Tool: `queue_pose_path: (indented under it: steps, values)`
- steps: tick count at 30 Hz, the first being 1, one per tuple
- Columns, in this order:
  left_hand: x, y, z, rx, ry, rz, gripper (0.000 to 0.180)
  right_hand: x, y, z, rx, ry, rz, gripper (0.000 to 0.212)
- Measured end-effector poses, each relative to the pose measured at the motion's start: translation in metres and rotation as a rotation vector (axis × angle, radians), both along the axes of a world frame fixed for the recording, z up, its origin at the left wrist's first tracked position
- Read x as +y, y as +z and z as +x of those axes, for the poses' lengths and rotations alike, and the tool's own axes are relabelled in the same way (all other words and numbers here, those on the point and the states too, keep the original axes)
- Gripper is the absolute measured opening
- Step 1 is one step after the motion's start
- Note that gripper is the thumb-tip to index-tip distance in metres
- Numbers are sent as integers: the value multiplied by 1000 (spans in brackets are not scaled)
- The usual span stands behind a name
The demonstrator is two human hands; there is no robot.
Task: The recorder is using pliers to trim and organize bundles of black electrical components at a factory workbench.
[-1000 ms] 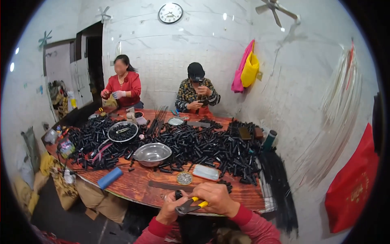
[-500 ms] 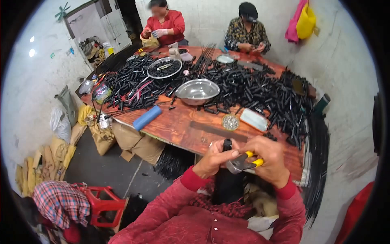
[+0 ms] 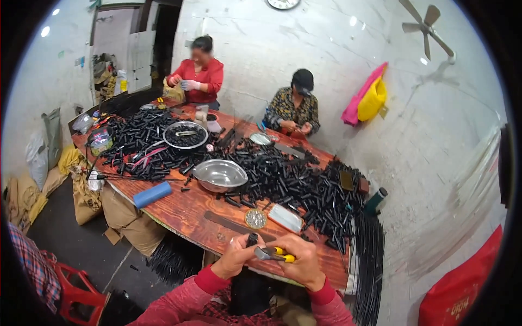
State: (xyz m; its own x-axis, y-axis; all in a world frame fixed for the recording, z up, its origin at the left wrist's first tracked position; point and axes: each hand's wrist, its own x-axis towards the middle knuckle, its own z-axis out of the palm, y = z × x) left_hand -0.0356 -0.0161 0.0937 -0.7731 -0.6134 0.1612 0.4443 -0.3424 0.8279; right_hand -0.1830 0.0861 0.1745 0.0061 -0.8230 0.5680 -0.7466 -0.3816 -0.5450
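Just past the table's near edge, my left hand (image 3: 232, 259) is closed round a short black tube-like piece (image 3: 252, 239), its dark end sticking up above the thumb. My right hand (image 3: 305, 259) grips pliers with yellow handles (image 3: 284, 254). Their metal head reaches left to my left fingertips, beside the black piece; whether the jaws touch it, I cannot tell. Beyond my hands lie a round dish of small shiny parts (image 3: 255, 218) and a white rectangular tray (image 3: 286, 218). A large heap of similar black pieces (image 3: 293, 187) spreads behind them.
On the red-brown wooden table (image 3: 190, 209) stand an empty steel bowl (image 3: 220, 176), a steel basin of black parts (image 3: 185, 144) and a blue roll (image 3: 153, 194). Two co-workers sit across it. Long black rods (image 3: 370, 266) hang at the right edge. A red stool (image 3: 79, 290) stands lower left.
My view has tilted up and turned right, so the table and both hands appear further left. The pliers stay in my right hand and the black piece in my left.
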Motion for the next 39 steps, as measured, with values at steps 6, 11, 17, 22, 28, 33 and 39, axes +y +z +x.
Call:
queue_pose_path:
  steps: [6,11,17,22,28,33,39]
  values:
    - [-6,1,-7,19,153,-159,15,-10,-2,-6,28,-32,-24,33]
    - [-3,15,-2,88,3,-35,12,-7,2,-5,-58,-1,-28,30]
    - [4,8,-1,119,6,-3,15,-6,-16,-3,-146,-22,-5,17]
    - [8,3,3,62,-20,37,16,-4,-36,-2,-357,-19,81,11]
    - [1,2,-3,71,-11,16,15,-11,-29,10,-808,-12,216,14]
    - [-6,4,-9,114,-17,50,18,-21,-34,5,-937,22,218,16]
    - [-9,15,-2,122,-18,27,17,-22,-28,9,-915,39,175,16]
